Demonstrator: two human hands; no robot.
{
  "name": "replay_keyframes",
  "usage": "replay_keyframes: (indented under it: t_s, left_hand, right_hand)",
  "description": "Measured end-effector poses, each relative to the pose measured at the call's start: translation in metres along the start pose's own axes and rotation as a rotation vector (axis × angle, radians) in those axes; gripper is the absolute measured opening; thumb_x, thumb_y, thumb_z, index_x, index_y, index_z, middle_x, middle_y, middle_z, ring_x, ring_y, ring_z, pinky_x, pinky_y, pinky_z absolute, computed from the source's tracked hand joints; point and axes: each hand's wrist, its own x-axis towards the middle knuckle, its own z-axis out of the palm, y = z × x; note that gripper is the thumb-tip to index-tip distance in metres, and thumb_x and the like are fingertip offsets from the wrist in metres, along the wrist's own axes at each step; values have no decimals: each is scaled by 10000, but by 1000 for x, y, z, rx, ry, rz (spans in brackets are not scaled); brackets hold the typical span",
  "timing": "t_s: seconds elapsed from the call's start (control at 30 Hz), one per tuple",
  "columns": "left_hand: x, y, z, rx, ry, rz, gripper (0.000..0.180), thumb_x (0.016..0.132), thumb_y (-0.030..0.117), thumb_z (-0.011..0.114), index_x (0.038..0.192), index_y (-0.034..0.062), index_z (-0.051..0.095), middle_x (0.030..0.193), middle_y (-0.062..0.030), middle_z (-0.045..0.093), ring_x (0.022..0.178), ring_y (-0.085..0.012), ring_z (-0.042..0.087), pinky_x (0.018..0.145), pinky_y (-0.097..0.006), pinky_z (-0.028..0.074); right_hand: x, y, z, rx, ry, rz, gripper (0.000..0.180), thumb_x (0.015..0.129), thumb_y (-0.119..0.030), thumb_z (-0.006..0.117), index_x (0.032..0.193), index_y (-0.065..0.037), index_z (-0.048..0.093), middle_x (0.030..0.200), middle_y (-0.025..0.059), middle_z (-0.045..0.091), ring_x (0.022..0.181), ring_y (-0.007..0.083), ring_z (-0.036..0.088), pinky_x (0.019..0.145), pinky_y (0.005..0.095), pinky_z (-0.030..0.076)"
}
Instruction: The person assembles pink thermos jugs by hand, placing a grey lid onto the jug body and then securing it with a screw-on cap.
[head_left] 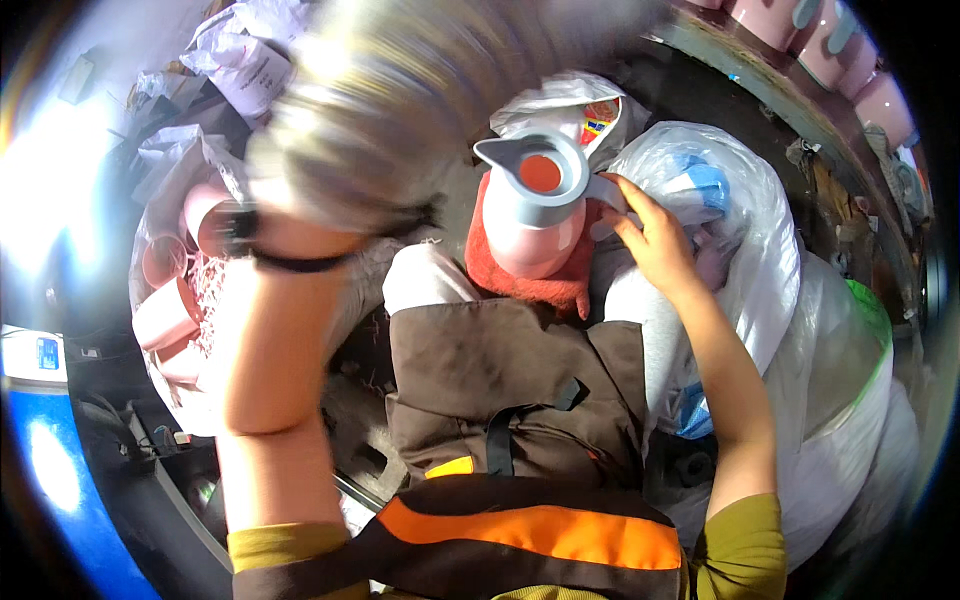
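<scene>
- A blurred grey object (400,110) filled the upper middle of the view, held close to the camera and hiding whatever lay behind it at about twelve o'clock.
- The left hand (300,225) was raised just beneath that blur, a dark band around its wrist; the fingers were lost in the smear, so I could not tell whether they were spread or closed.
- At nine o'clock from that forearm, pink cups (175,290) lay heaped in a clear bag with pale shredded packing.
- At one o'clock, along the upper right rim, more pink mugs (830,50) stood in a row on a dark curved ledge.
- A large clear plastic bag (800,300) bulged at three o'clock, with blue and white items inside.
- A brown apron (500,370) covered the lap at six o'clock.
- The pink jug (530,230) with its grey spouted lid stood upright at the centre, wrapped in a red cloth (520,280).
- The right hand (655,240) sat at three o'clock from the jug, fingers (625,195) gently curled and slightly apart, their tips touching the grey handle (605,190) without clamping it.
</scene>
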Motion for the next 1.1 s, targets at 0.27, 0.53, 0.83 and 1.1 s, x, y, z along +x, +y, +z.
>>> replay_keyframes:
  t_s: [0.27,0.53,0.83,1.1]
  left_hand:
    - [-21,-7,108,69,175,-99,659,783,561,690,1312,178,600,1284,-242,579,1100,-428,593,917,-453,513]
    - [-38,-78,85,-696,367,-499,680,784,577,649,1269,100,626,1169,-253,650,1048,-386,654,925,-430,509]
    - [-102,-49,265,-372,124,-729,688,775,587,684,1318,182,564,1319,-211,547,1237,-420,511,1015,-497,441]
    - [-133,34,246,-1750,-48,-440,407,948,357,639,1229,63,626,1270,-108,638,1208,-240,570,1048,-404,439]
  right_hand:
    - [13,-18,-17,42,-120,117,503,951,-176,618,1428,-110,475,1324,215,585,1236,391,559,1007,423,457]
    - [17,-5,-8,-58,-103,210,397,930,-218,662,1260,-19,568,1149,233,662,1086,390,645,876,411,513]
    - [-52,-49,-68,310,-120,516,215,975,-143,589,1151,-20,589,1006,37,678,930,130,633,759,275,508]
    - [-120,-60,-62,533,-241,615,393,932,-82,621,1298,23,525,1106,54,634,977,113,595,856,272,485]
